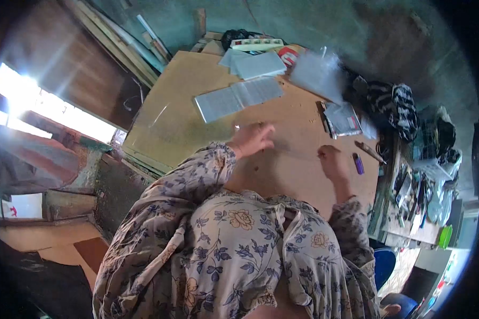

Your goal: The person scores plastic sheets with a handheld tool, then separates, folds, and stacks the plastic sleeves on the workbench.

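Observation:
My left hand [253, 139] is over the middle of the wooden tabletop [197, 80], palm down, its fingers stretched out and slightly apart. To its right, my right hand [332, 162] is closed, with the fingertips pinched together. A faint, see-through film seems to lie between the two hands, but its edges are too blurred to make out. Just beyond my left hand lies a long clear plastic sleeve [239, 97]. Nearest to my right hand are a purple lighter [358, 164] and a slim brown-handled tool [371, 151].
Stacked clear plastic sheets [258, 65] lie at the back by a white power strip [256, 44]. A clear plastic bag [318, 74] and a plastic-wrapped packet [343, 119] lie to the right. Cluttered shelving [434, 167] stands beyond the table's right edge.

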Available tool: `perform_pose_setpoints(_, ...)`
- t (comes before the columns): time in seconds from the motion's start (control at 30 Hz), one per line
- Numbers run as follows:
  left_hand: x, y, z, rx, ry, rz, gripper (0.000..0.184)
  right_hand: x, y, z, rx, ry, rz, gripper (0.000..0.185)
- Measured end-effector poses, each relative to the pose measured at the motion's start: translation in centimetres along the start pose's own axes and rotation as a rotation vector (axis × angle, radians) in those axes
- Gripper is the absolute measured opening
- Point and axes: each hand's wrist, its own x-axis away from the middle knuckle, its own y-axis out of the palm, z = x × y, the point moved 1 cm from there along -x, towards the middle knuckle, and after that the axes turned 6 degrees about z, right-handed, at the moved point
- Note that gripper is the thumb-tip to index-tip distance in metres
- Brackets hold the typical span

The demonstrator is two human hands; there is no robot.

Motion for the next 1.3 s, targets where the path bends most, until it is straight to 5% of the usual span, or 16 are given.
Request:
perform_pose_setpoints(0.03, 0.1, -1.3, 0.9, 0.112, -0.008, -0.189, 0.02, -0.6, -2.9, -1.4, 0.009, 0.044, -0.021, 0.012)
perform_pose_setpoints(0.13, 0.9, -5.6, 1.4, 0.134, 0.121, -0.168, 0.019, -2.6, -10.8, -5.8, -0.01, -0.023, -0.025, 0.012)
perform_pose_setpoints(0.17, 1.0, -7.7, 1.4, 0.213, 0.006, -0.202, 0.017, -3.3, -11.6, -6.7, -0.038, -0.114, -0.01, 0.013)
perform_pose_setpoints(0.27, 0.4, -13.3, -2.8, 0.204, -0.272, -0.259, 0.015, -9.5, -9.6, -7.9, 0.105, -0.348, -0.206, 0.013)
perform_pose_setpoints(0.33, 0.8, -16.0, -8.6, 0.051, -0.284, -0.167, 0.016, -15.0, -6.3, -10.0, 0.397, -0.34, -0.265, 0.015)
perform_pose_setpoints(0.47, 1.6, -23.4, -12.8, -0.417, -0.35, 0.125, 0.012, -25.3, -0.6, -15.9, 0.238, -0.51, 0.094, 0.022)
perform_pose_setpoints(0.53, 1.8, -27.2, -12.9, -0.699, -0.455, 0.297, 0.013, -27.9, -1.0, -20.9, 0.248, -0.42, 0.227, 0.022)
perform_pose_setpoints(0.6, 2.6, -30.4, -12.7, -0.88, -0.4, 0.549, 0.011, -30.5, -0.4, -23.9, 0.105, -0.605, 0.662, 0.021)
perform_pose_setpoints(0.67, 4.2, -32.6, -13.0, -1.061, -0.124, 0.838, 0.005, -32.4, -0.4, -26.3, -0.015, -0.688, 0.802, 0.019)
perform_pose_setpoints(0.73, 6.1, -32.0, -11.7, -1.172, -0.07, 0.931, 0.003, -32.0, 0.2, -26.1, -0.143, -0.653, 0.852, 0.015)
perform_pose_setpoints(0.9, 11.5, -26.4, -14.3, -1.093, -0.103, 0.726, 0.008, -33.1, 8.3, -25.6, -0.322, -0.623, 0.73, 0.011)
perform_pose_setpoints(0.97, 13.9, -23.1, -15.7, -0.985, -0.154, 0.61, 0.016, -32.3, 11.0, -24.3, -0.423, -0.484, 0.476, 0.011)
perform_pose_setpoints(1.1, 15.3, -17.4, -18.4, -0.863, -0.154, 0.408, 0.023, -32.7, 16.7, -22.1, -0.234, -0.407, 0.342, 0.015)
perform_pose_setpoints(1.17, 16.1, -14.6, -18.1, -0.672, -0.715, 0.073, 0.023, -31.7, 18.1, -20.5, -0.266, -0.529, 0.288, 0.02)
perform_pose_setpoints(1.3, 16.8, -12.1, -17.7, -0.699, -0.589, -0.033, 0.026, -30.0, 19.7, -19.7, -0.222, -0.315, 0.025, 0.03)
